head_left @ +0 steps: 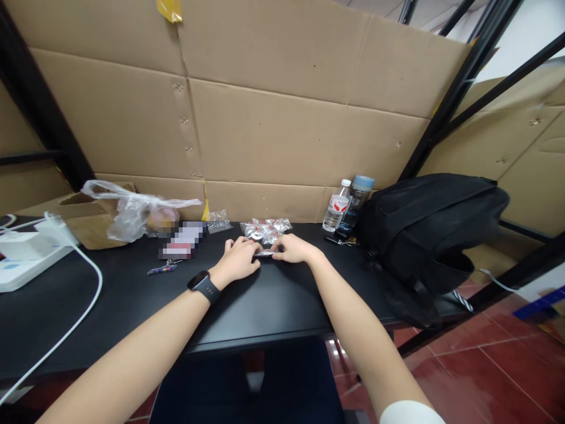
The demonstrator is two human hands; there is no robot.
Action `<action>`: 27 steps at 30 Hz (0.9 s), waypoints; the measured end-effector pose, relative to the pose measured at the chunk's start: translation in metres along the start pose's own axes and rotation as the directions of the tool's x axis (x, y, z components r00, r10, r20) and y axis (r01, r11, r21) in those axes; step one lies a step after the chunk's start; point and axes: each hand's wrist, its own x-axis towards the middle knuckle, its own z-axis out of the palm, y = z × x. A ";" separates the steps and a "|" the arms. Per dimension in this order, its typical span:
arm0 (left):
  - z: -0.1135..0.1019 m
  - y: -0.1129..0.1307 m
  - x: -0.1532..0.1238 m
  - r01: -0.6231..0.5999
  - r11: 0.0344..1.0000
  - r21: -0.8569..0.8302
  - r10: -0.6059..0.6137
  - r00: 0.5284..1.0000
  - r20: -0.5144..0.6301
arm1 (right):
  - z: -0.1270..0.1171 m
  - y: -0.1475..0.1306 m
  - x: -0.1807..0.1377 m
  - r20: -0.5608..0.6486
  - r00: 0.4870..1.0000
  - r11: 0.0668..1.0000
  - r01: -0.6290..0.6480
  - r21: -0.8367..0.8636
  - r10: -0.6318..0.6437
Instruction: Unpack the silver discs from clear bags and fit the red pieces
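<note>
Left hand (238, 259) and right hand (293, 248) pinch a small clear packet (265, 253) between them; pile of packets (266, 229) sits at twelve o'clock, and slick plastic could slip.

Two bottles (336, 205), one backpack (430, 229), perhaps several small packets (266, 228).

A storeroom workbench — cardboard walls (282, 135), black steel racking (445, 100).

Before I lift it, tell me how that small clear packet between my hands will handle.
The small clear packet lies flat under both hands' fingers, so it is probably thin, light and floppy. Its glossy film looks slippery on the smooth black table. It seems unlikely to roll.
</note>
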 end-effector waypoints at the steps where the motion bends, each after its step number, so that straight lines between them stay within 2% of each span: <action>1: 0.001 -0.001 0.001 0.012 1.000 -0.010 -0.012 1.000 -0.007 | -0.001 0.000 0.000 -0.003 1.000 1.000 0.001 0.017 -0.001; 8: 0.003 -0.007 0.009 0.215 0.967 -0.136 -0.211 0.976 0.047 | 0.000 0.004 0.000 -0.037 0.999 0.962 0.010 0.272 0.000; 12: 0.002 -0.005 0.009 0.225 0.960 -0.166 -0.222 0.974 0.037 | 0.008 0.005 0.002 -0.042 0.999 0.935 0.003 0.356 0.012; 18: -0.005 -0.008 0.009 0.258 0.942 -0.215 -0.256 0.966 0.038 | 0.015 0.012 0.009 -0.125 0.988 0.851 -0.010 0.524 0.089; 21: -0.005 -0.014 0.011 0.262 0.944 -0.200 -0.260 0.965 0.035 | 0.011 0.020 0.009 -0.219 0.966 0.834 0.005 0.551 0.140; 27: 0.002 -0.036 0.011 0.200 0.980 -0.017 -0.200 0.972 -0.123 | 0.004 0.035 0.006 -0.384 0.873 0.822 -0.034 0.568 0.301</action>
